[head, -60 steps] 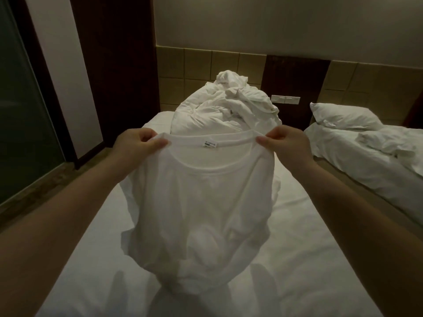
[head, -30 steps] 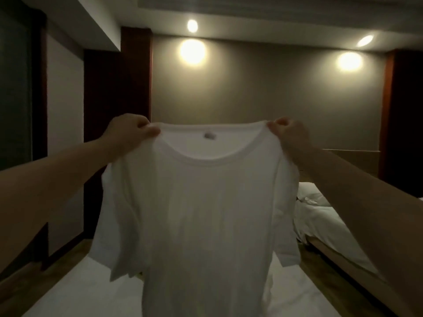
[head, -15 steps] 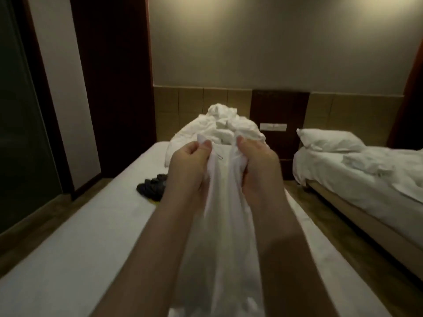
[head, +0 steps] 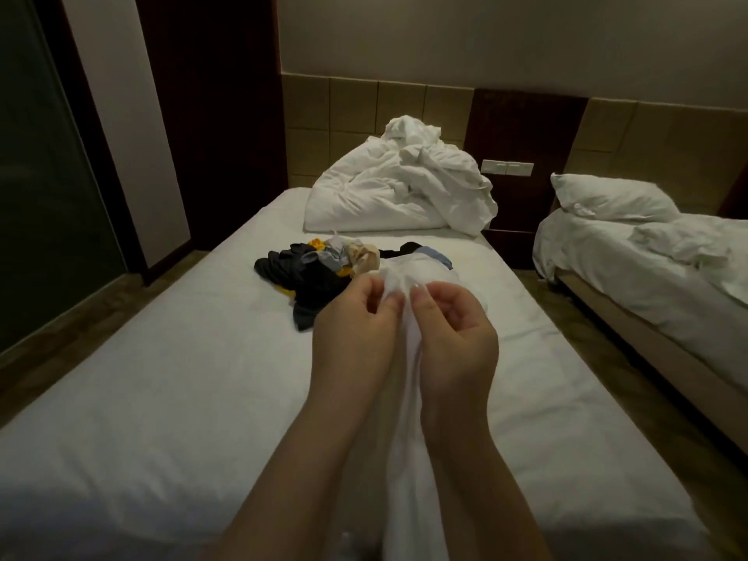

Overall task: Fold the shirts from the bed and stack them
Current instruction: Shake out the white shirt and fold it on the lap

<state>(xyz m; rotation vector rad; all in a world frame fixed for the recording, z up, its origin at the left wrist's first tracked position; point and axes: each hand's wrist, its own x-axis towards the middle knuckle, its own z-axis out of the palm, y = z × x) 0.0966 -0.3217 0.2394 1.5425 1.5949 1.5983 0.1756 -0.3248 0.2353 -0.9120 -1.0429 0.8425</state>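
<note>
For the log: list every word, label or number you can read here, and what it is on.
None can be read.
White shirt, pinched by left hand and right hand: no label visible.
Clothes pile: no print legible.
Wall switch plate: no markings legible.

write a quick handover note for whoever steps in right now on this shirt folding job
Left hand and right hand: both pinch the white shirt at its top, close together; it hangs gathered between the forearms.
Pile of unfolded clothes lies mid-bed, crumpled duvet behind it.
Done: one shirt picked up. No folded stack in view.
Left: lay it flat, fold it, start the stack, then work through the pile.
</note>
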